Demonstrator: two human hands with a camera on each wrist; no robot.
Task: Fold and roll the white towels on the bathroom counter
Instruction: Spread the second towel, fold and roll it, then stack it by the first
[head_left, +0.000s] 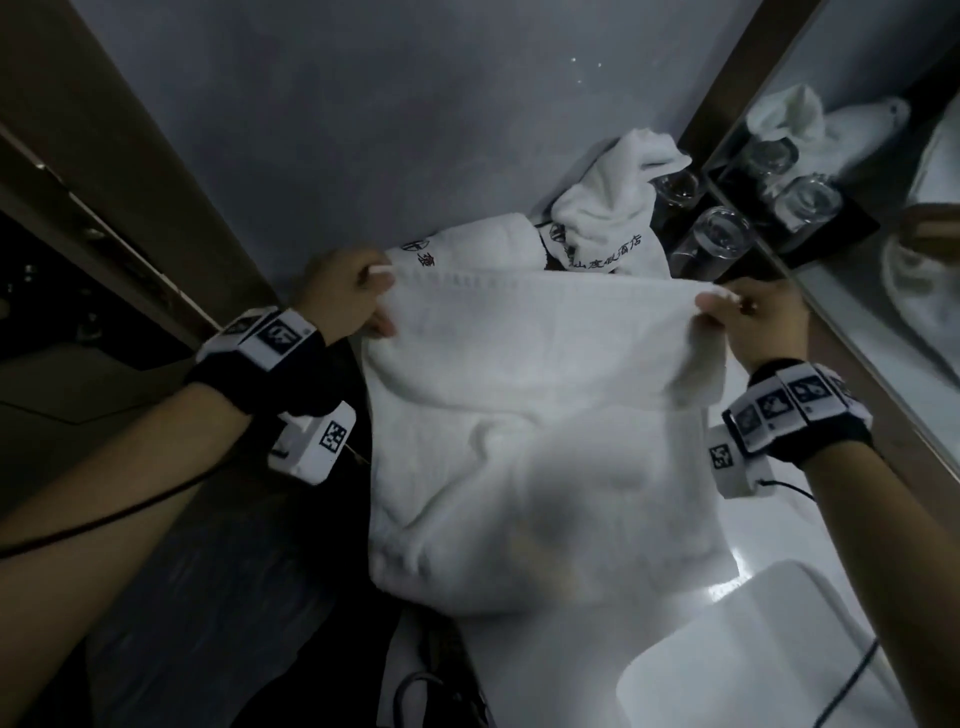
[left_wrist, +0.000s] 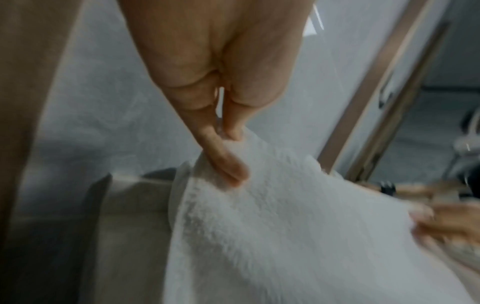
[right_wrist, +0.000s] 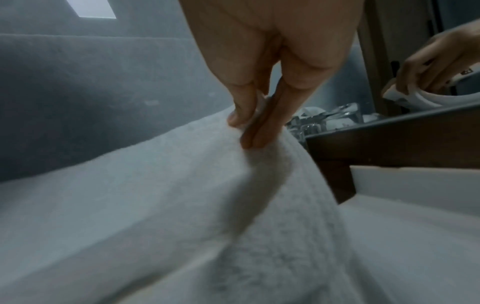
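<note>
- You've got two clear glasses (head_left: 719, 234) upturned on a dark tray (head_left: 810, 228) by the mirror (head_left: 883, 260).
- Your white basin (head_left: 753, 649) sits near right.

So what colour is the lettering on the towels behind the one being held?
Black, printed on the white folded towels; clearest in the head view.

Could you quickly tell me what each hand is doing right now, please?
Left hand: pinches one top corner of the white towel.
Right hand: pinches the other top corner.
</note>
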